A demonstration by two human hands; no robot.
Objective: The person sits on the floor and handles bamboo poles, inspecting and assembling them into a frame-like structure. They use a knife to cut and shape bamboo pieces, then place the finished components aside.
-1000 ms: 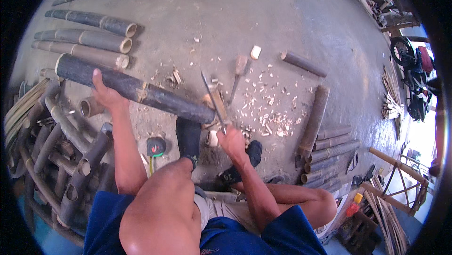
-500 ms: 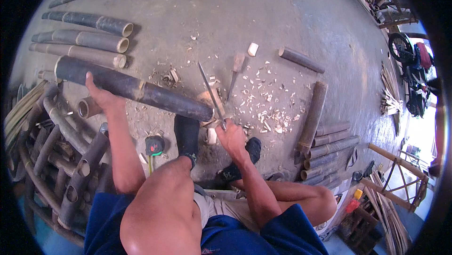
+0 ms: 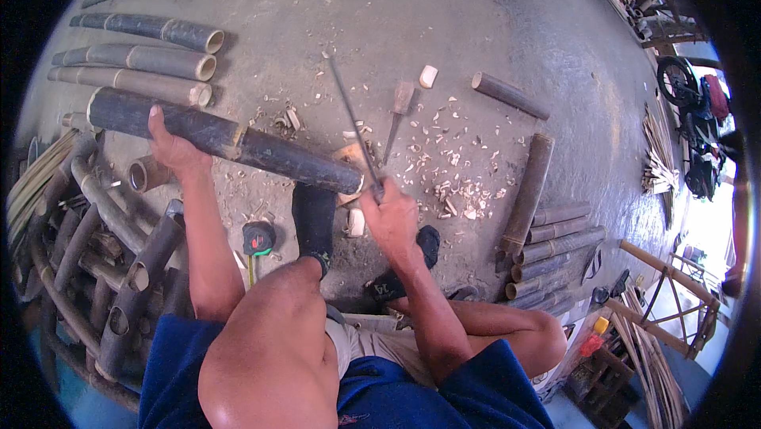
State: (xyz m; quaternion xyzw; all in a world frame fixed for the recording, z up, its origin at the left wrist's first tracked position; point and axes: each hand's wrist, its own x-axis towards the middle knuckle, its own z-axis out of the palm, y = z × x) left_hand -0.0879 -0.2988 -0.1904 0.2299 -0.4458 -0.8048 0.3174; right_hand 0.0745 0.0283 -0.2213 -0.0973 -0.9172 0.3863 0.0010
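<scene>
Dark bamboo tube [image 3: 293,161], one end near long blade [image 3: 353,120], wide floor [image 3: 444,13] beyond.

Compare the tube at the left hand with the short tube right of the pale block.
The held tube rests in the left hand; the short tube lies on the floor. The held tube looks longer and thicker than the short tube. The held tube is near-black, the short tube browner. Both are round and dark overall.
</scene>
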